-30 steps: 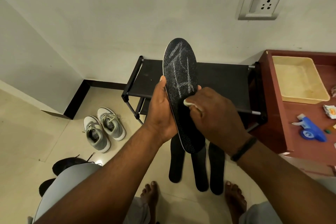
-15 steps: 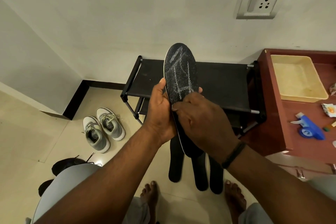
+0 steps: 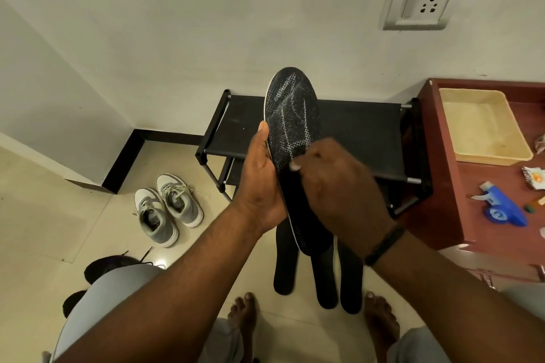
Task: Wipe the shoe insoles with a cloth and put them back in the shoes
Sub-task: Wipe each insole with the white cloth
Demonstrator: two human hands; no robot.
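My left hand (image 3: 261,186) grips a black insole (image 3: 290,115) by its left edge and holds it upright in front of me; pale streaks mark its mesh face. My right hand (image 3: 336,186) is curled over the insole's middle and pinches a small white cloth (image 3: 295,167), of which only a sliver shows under the fingers. Three more black insoles (image 3: 324,283) lie on the floor between my bare feet. A pair of grey and white sneakers (image 3: 166,209) stands on the floor to the left. Dark shoes (image 3: 109,264) are partly hidden behind my left knee.
A black shoe rack (image 3: 362,138) stands against the wall behind the insole. To the right is a red-brown cabinet (image 3: 442,186) carrying a cream tray (image 3: 483,127), a blue spray bottle (image 3: 501,209) and small packets. A wall socket (image 3: 420,6) is above.
My right hand with the cloth slid up the insole half a second ago and has come back down toward its middle. The left hand keeps its grip.
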